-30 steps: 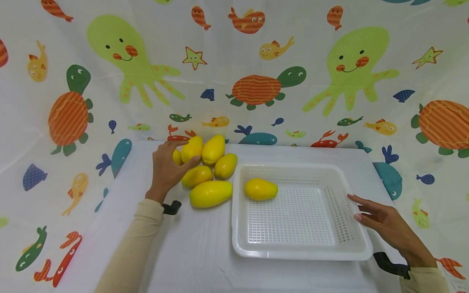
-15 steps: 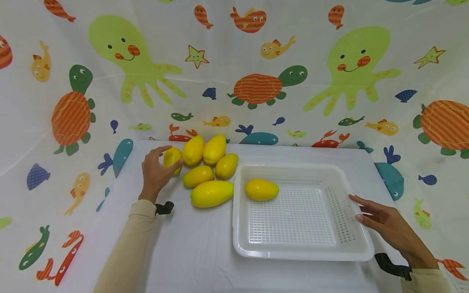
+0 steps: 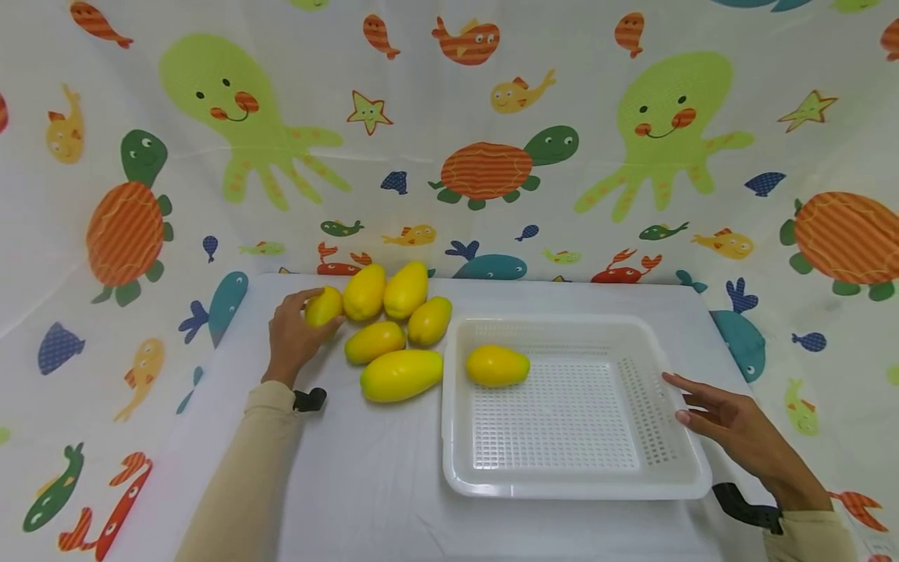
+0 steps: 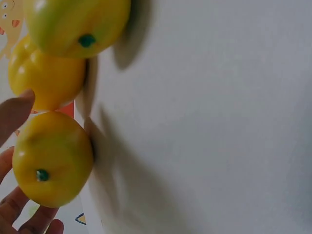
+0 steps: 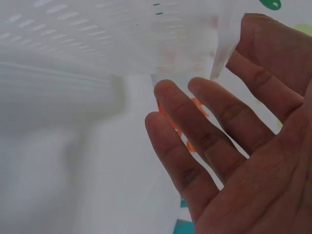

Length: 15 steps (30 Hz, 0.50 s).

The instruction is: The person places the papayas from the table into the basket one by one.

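My left hand (image 3: 295, 332) is curled round the leftmost yellow oval fruit (image 3: 324, 307); the thumb lies on the side toward the other fruits. In the left wrist view this fruit (image 4: 52, 158) shows a small green stem nub, with fingertips against its lower side. Several more yellow fruits (image 3: 402, 375) lie grouped just right of it. A white perforated plastic basket (image 3: 576, 485) stands on the right, holding one yellow fruit (image 3: 497, 366). At its right rim rests my right hand (image 3: 730, 425), fingers mostly straight, some reaching below the rim in the right wrist view.
A white cloth covers the table (image 3: 365, 484). Behind it hangs a curtain (image 3: 421, 94) printed with sea animals. The nearest long fruit lies right beside the basket's left wall. Dark camera mounts (image 3: 746, 509) sit on both wrists.
My left hand has moved left from above the grouped fruits to the leftmost one, and its fingers have closed round it. The right hand stays at the basket rim.
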Each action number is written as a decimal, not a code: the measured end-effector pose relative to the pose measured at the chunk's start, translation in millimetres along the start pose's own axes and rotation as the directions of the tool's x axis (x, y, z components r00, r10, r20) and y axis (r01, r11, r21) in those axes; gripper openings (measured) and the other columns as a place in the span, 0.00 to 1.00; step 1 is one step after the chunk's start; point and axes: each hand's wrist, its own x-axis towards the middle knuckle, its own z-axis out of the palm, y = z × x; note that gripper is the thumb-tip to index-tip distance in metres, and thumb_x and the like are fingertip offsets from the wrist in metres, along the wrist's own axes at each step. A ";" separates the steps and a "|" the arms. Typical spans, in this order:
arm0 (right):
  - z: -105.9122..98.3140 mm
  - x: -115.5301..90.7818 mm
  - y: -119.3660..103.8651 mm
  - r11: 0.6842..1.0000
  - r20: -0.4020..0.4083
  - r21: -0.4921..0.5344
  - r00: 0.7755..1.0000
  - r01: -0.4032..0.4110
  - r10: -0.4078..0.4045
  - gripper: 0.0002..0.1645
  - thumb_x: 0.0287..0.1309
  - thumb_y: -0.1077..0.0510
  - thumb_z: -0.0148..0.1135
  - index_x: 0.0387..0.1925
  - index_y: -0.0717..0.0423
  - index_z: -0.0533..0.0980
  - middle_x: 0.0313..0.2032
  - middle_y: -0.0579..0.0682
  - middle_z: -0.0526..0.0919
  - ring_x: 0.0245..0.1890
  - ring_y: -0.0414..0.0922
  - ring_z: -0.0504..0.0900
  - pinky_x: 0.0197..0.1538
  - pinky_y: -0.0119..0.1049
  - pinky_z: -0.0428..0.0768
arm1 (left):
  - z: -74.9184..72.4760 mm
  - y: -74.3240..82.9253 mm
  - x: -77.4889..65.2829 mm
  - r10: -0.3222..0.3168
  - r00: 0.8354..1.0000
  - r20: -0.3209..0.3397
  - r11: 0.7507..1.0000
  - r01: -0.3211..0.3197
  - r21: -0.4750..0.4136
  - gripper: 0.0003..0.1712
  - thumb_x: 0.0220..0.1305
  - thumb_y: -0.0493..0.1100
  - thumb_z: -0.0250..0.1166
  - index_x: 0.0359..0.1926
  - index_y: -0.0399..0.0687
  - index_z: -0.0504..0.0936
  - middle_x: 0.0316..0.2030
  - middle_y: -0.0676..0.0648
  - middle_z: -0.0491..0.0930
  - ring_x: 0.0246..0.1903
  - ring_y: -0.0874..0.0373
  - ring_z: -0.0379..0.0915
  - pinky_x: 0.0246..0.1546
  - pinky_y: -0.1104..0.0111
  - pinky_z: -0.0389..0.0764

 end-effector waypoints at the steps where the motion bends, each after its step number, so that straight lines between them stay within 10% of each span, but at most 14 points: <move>1: 0.2 -0.2 0.1 1.000 0.003 0.005 1.000 -0.005 0.005 0.41 0.73 0.45 0.66 0.81 0.48 0.64 0.77 0.71 0.65 0.62 0.68 0.83 0.55 0.54 0.89 | -0.7 0.1 0.6 -0.005 1.000 0.008 1.000 0.005 0.003 0.41 0.67 0.56 0.74 0.75 0.48 0.72 0.76 0.34 0.67 0.73 0.32 0.59 0.76 0.33 0.56; 15: -1.7 0.7 -0.5 1.000 -0.009 0.007 1.000 0.021 -0.021 0.40 0.73 0.45 0.67 0.80 0.49 0.66 0.79 0.65 0.65 0.63 0.63 0.84 0.55 0.49 0.90 | -17.1 -4.1 8.7 -0.056 0.998 0.034 0.998 0.055 0.030 0.38 0.71 0.50 0.71 0.77 0.49 0.70 0.75 0.35 0.69 0.68 0.32 0.66 0.72 0.35 0.68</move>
